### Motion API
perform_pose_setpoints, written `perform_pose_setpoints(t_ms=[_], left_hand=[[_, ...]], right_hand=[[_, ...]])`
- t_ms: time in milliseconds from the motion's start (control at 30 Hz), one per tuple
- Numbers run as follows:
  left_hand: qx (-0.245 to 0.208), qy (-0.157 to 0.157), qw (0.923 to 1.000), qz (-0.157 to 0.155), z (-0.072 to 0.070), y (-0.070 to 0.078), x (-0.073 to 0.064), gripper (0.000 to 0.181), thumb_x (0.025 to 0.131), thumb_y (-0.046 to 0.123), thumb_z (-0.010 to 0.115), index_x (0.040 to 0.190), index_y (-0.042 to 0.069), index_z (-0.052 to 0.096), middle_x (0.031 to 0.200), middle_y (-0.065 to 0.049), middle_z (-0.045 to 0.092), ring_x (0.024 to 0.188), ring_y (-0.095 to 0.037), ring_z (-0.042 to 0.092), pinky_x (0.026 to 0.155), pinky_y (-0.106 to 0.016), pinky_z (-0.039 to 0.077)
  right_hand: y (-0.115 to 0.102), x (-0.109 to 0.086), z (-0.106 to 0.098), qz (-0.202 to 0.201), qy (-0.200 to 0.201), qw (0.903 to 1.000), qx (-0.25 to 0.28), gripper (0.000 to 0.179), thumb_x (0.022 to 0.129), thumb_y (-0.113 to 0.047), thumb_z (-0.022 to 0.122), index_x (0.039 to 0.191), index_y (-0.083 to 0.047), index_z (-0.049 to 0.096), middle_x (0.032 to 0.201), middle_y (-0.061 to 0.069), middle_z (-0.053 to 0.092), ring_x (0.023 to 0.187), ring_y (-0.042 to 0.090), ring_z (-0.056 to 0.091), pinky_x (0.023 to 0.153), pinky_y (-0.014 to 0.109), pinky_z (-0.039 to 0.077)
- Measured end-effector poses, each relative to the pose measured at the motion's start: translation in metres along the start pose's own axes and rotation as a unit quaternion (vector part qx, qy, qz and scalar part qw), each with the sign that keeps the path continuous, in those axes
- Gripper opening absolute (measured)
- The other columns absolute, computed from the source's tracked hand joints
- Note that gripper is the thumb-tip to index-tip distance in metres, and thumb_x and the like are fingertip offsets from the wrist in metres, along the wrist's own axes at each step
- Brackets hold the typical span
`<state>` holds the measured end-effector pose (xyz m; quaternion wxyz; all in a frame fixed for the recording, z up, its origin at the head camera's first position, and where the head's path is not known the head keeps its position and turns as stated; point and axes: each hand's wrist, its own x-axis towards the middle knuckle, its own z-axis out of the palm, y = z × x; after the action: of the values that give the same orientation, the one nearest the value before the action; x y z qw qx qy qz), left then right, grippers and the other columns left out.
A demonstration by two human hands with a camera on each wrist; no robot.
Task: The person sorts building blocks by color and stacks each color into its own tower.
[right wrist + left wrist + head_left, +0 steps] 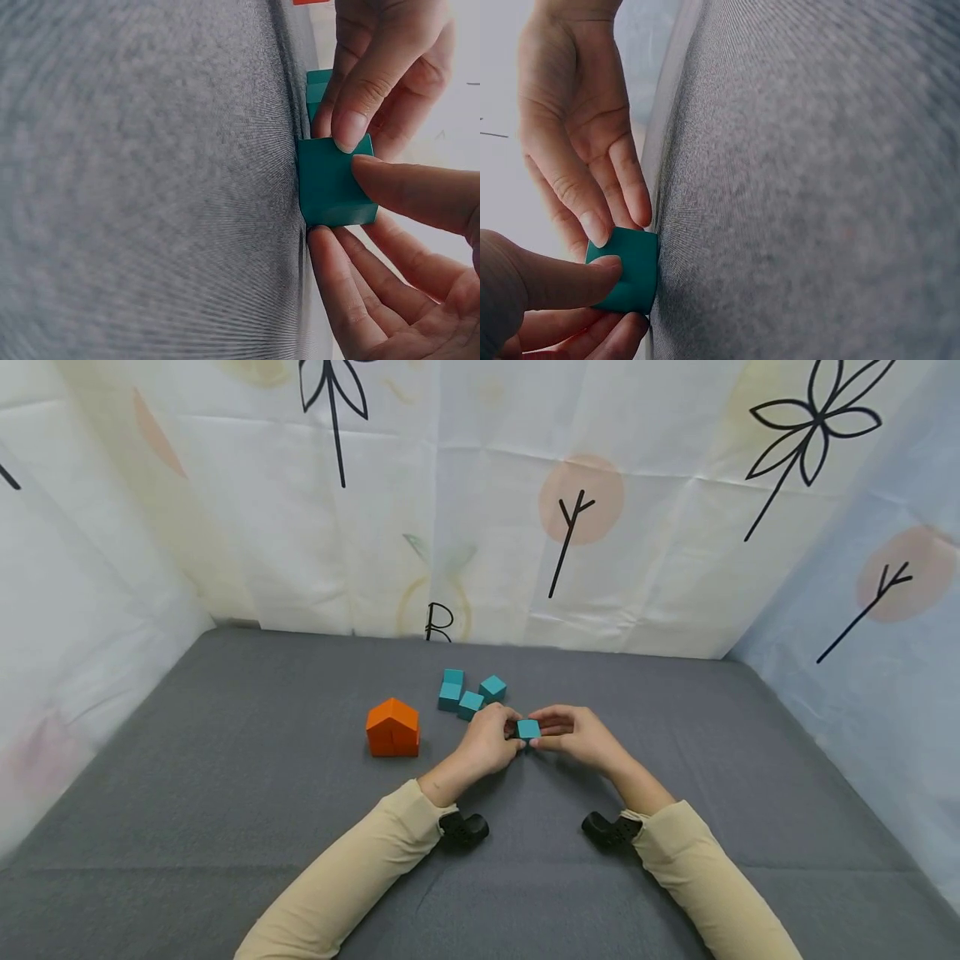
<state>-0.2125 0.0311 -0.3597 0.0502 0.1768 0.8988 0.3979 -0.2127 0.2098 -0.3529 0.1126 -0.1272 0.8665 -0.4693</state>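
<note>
A small teal block [528,729] stands on the grey cloth between my two hands. My left hand [483,742] pinches it from the left, thumb on the near face and fingers along the side. From the right, my right hand [585,740] holds the same block, its thumb also on the near face. Both thumbs show against the block [334,180] in the right wrist view. The left wrist view shows the block [634,262] with its lower edge at the cloth. Several other teal blocks [450,696] sit just beyond my left hand, some close together.
An orange house-shaped piece [392,731] with a peaked top stands to the left of my left hand. Grey cloth [262,793] covers the table. White printed curtains [480,510] hang behind it and at both sides.
</note>
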Motion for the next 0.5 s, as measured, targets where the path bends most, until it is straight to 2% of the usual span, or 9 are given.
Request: perform_pose_setpoints(t_ms=[333,500], left_hand=[[-0.022,0.001,0.9996,-0.017,0.0000,0.0025,0.0004,0.034,0.089,0.006,0.067,0.122,0.000,0.062,0.113,-0.015,0.060,0.103,-0.029,0.059,0.087,-0.037,0.052],[-0.027,-0.004,0.9995,-0.018,-0.0002,0.0027,0.0000,0.035,0.088,0.006,0.068,0.122,0.000,0.062,0.115,-0.015,0.061,0.105,-0.028,0.060,0.088,-0.038,0.052]], right_hand=[[0.0051,-0.0008,0.0005,0.021,-0.001,0.9992,0.036,0.047,0.089,-0.014,0.068,0.131,0.002,0.055,0.128,0.025,0.058,0.118,0.038,0.056,0.095,0.040,0.051],[0.0069,-0.0007,0.0025,0.041,0.007,0.9980,0.046,0.047,0.088,-0.017,0.070,0.131,-0.003,0.057,0.128,0.021,0.059,0.119,0.035,0.056,0.097,0.040,0.048]])
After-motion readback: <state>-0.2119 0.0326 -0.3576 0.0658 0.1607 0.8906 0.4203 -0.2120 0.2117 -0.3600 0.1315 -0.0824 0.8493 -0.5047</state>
